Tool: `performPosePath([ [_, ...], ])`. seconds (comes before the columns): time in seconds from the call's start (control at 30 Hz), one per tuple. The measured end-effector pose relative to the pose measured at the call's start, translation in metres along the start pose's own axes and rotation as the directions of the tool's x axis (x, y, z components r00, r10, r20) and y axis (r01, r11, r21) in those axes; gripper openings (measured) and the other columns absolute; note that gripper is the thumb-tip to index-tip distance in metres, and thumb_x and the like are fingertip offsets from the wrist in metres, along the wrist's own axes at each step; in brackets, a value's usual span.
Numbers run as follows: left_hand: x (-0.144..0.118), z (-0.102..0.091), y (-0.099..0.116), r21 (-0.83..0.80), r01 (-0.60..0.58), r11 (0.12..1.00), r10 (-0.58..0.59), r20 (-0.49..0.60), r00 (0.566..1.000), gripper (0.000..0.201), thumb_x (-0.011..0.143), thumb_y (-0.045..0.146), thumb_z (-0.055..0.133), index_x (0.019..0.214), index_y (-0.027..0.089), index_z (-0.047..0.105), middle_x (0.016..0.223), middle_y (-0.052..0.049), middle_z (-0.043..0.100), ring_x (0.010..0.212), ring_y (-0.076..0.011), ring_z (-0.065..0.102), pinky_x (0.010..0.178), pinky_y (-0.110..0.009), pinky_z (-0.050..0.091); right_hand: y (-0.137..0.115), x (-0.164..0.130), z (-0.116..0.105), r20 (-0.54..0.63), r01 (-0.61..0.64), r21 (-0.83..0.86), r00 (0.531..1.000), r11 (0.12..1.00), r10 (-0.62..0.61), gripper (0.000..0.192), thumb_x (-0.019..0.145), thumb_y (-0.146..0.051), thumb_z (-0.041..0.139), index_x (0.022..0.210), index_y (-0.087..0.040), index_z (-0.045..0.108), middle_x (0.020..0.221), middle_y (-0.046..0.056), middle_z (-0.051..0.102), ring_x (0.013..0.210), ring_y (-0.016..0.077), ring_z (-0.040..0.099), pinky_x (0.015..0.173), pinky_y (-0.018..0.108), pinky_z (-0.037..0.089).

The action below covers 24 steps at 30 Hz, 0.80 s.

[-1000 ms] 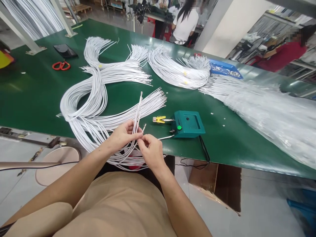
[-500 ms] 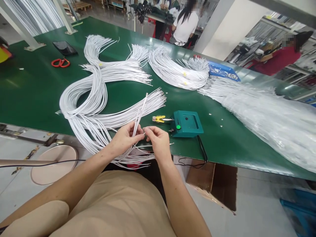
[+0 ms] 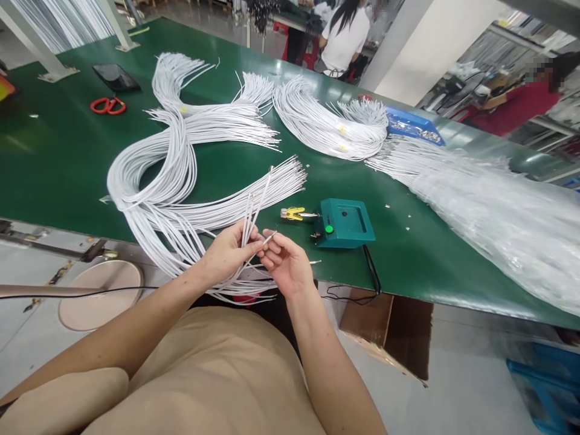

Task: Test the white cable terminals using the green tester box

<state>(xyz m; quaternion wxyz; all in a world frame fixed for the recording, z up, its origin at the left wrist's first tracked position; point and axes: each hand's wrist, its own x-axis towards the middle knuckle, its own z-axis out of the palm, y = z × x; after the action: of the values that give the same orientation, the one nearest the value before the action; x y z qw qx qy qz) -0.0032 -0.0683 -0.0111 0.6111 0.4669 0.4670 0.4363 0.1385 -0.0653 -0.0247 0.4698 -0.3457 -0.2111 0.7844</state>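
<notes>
Left hand is raised at the tabletop edge, fingers clamped on a few upright white wires. Right hand, palm half-up, pinches one wire end beside them, near the green box.

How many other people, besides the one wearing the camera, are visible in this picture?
2. One person in a white top sits beyond the green table, at top centre. One person in a red top is at upper right. Others may be hidden.
</notes>
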Motion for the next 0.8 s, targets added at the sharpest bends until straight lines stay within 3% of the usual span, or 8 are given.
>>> performPosePath([
  [0.07, -0.001, 0.000, 0.000, -0.021, 0.015, 1.000, -0.014, 0.023, 1.000, 0.025, 0.072, 0.023, 0.069, 0.074, 0.018, 0.045, 0.070, 0.003, 0.061, 0.063, -0.0110, 0.059, 0.063, -0.025, 0.045, -0.003, -0.001, 0.002, -0.032, 0.003, -0.034, 0.999, 0.999, -0.004, 0.015, 0.072, -0.025, 0.062, 0.078, -0.014, 0.070, 0.056, -0.007, 0.029, 0.046, 0.0056, 0.021, 0.045, 0.022, 0.031],
  [0.2, -0.002, -0.002, -0.001, 0.012, 0.016, 1.000, -0.017, 0.046, 0.999, 0.023, 0.075, 0.024, 0.067, 0.074, 0.019, 0.044, 0.074, 0.001, 0.064, 0.067, -0.0126, 0.061, 0.066, -0.026, 0.046, -0.013, -0.001, 0.009, -0.067, 0.084, -0.119, 0.993, 0.989, -0.092, 0.028, 0.077, -0.039, 0.061, 0.086, -0.015, 0.072, 0.061, -0.004, 0.043, 0.053, 0.0081, 0.037, 0.053, 0.023, 0.038],
  [0.33, -0.003, 0.000, 0.000, 0.030, 0.011, 0.999, -0.013, 0.042, 0.999, 0.022, 0.074, 0.025, 0.068, 0.074, 0.018, 0.047, 0.075, 0.000, 0.064, 0.067, -0.0130, 0.061, 0.067, -0.027, 0.047, -0.018, 0.001, 0.012, -0.057, 0.045, -0.217, 0.997, 0.975, -0.058, 0.025, 0.072, -0.041, 0.068, 0.068, -0.015, 0.067, 0.056, -0.003, 0.045, 0.054, 0.0088, 0.040, 0.054, 0.024, 0.038],
  [0.5, -0.003, 0.002, 0.004, -0.023, 0.017, 1.000, -0.016, 0.019, 1.000, 0.026, 0.073, 0.026, 0.069, 0.073, 0.019, 0.044, 0.074, 0.001, 0.062, 0.068, -0.0128, 0.060, 0.067, -0.027, 0.046, -0.011, 0.000, 0.005, -0.029, -0.031, -0.038, 0.999, 0.999, 0.030, 0.026, 0.072, -0.041, 0.072, 0.077, -0.016, 0.068, 0.063, -0.004, 0.050, 0.055, 0.0066, 0.040, 0.060, 0.023, 0.043],
  [0.63, -0.003, 0.000, 0.003, -0.024, 0.010, 1.000, -0.010, -0.006, 1.000, 0.023, 0.074, 0.024, 0.068, 0.075, 0.018, 0.046, 0.076, 0.001, 0.060, 0.067, -0.0111, 0.057, 0.064, -0.024, 0.044, -0.006, -0.002, 0.002, -0.007, -0.011, 0.036, 1.000, 0.999, 0.011, 0.022, 0.070, -0.033, 0.074, 0.085, -0.017, 0.070, 0.070, -0.003, 0.054, 0.057, 0.0059, 0.041, 0.063, 0.022, 0.044],
  [0.73, -0.003, -0.001, 0.002, -0.014, -0.006, 1.000, 0.006, -0.032, 0.999, 0.022, 0.072, 0.022, 0.070, 0.086, 0.018, 0.053, 0.076, 0.003, 0.058, 0.065, -0.0100, 0.054, 0.063, -0.023, 0.042, -0.004, -0.004, 0.003, -0.053, 0.059, -0.033, 0.997, 0.998, -0.061, 0.017, 0.069, -0.029, 0.074, 0.082, -0.017, 0.071, 0.070, -0.002, 0.056, 0.057, 0.0069, 0.042, 0.060, 0.023, 0.043],
  [0.8, -0.003, -0.001, 0.003, -0.014, -0.006, 1.000, 0.005, -0.021, 1.000, 0.034, 0.072, 0.023, 0.071, 0.103, 0.019, 0.058, 0.077, 0.003, 0.059, 0.067, -0.0108, 0.054, 0.064, -0.023, 0.042, -0.003, -0.005, 0.004, -0.097, 0.132, -0.110, 0.985, 0.985, -0.143, 0.015, 0.071, -0.031, 0.072, 0.077, -0.017, 0.070, 0.070, -0.001, 0.058, 0.057, 0.0076, 0.043, 0.059, 0.024, 0.042],
])
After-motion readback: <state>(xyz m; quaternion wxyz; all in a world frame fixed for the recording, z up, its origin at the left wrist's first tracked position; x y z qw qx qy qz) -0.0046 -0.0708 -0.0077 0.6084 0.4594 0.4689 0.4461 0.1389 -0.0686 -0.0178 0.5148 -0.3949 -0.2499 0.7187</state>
